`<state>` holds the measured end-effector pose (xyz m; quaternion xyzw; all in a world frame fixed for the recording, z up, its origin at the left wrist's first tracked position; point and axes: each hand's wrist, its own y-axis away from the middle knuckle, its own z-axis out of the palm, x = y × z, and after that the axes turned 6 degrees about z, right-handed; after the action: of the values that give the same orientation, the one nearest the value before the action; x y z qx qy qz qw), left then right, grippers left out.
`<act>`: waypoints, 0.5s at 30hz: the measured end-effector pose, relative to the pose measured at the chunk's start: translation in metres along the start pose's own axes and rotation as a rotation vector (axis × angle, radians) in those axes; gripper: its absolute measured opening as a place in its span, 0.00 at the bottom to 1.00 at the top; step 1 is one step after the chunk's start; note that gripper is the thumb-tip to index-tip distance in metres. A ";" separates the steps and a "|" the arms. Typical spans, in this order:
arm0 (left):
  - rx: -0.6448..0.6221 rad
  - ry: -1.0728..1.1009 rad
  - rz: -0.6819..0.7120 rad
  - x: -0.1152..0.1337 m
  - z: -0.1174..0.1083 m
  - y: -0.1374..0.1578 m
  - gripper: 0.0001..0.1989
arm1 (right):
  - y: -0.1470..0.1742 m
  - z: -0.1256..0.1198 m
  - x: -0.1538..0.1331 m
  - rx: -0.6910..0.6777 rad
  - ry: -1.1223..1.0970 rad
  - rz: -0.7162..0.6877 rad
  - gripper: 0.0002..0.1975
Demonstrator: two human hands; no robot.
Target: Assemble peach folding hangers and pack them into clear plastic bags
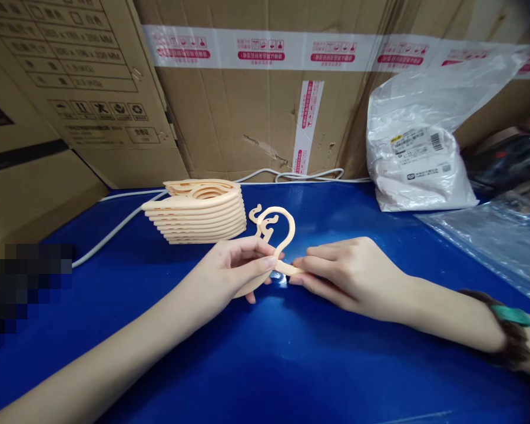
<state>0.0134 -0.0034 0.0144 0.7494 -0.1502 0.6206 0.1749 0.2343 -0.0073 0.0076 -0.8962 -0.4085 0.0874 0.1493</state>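
Holding the hanger (291,225) at twelve o'clock, I pinch it below its hook with my left hand (230,266), its three-o'clock arm (288,270) with my right hand (353,275), likely unfolding it; next needs steadiness, I judge.

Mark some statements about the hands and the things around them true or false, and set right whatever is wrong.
1. The left hand and the right hand both hold the same cream hanger. True.
2. A stack of cream pieces is on the blue table. True.
3. The left hand covers the hanger completely. False: its curved hook shows beyond the hand.
4. A white plastic bag stands to the right of the stack. True.
5. The stack and the bag touch. False: there is a wide gap between them.
6. The right wrist is bare. False: it wears a dark band with a green piece.
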 end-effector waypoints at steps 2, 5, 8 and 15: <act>-0.005 0.004 0.008 -0.001 0.001 -0.001 0.12 | 0.001 0.000 0.000 -0.015 -0.019 0.006 0.20; -0.024 0.008 0.038 -0.007 0.001 -0.002 0.12 | 0.001 0.000 0.000 -0.033 -0.041 0.017 0.20; -0.042 -0.005 0.061 -0.011 0.002 -0.002 0.10 | 0.000 0.000 0.000 -0.038 -0.059 0.012 0.18; -0.047 -0.048 0.033 -0.007 0.003 -0.001 0.11 | -0.003 0.000 0.000 0.085 -0.005 -0.039 0.17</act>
<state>0.0154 -0.0040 0.0071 0.7572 -0.1810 0.6016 0.1786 0.2324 -0.0056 0.0087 -0.8807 -0.4221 0.1038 0.1881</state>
